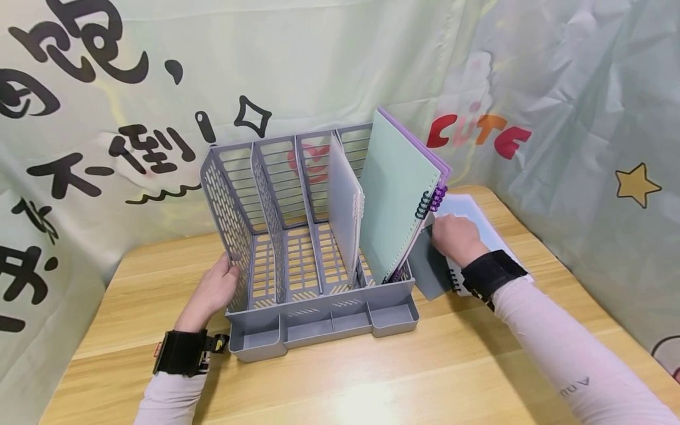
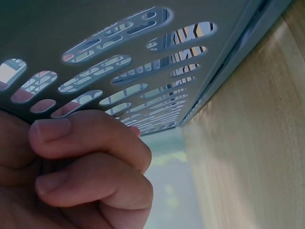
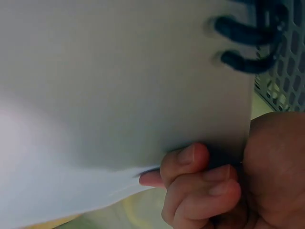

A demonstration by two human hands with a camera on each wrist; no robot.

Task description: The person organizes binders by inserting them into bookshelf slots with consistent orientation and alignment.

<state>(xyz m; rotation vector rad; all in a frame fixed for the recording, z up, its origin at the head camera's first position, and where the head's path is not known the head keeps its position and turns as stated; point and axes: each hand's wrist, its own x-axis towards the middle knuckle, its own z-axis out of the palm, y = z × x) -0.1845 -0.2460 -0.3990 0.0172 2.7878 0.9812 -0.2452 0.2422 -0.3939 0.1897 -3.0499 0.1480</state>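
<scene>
A grey desktop file rack with upright dividers stands on the table. My left hand grips its slotted left side panel, fingers curled at the panel. Beside the rack's right end, my right hand pinches a spiral notebook near its dark coil, by the edge. In the head view a dark grey cover shows below that hand. In the rack's right slot lean a mint green spiral notebook and a purple one. A translucent white notebook stands one slot to the left.
A pale blue notebook or sheet lies on the wooden table under and beyond the right hand. Small open trays run along the rack's front. A printed cloth hangs close behind the rack and along both sides.
</scene>
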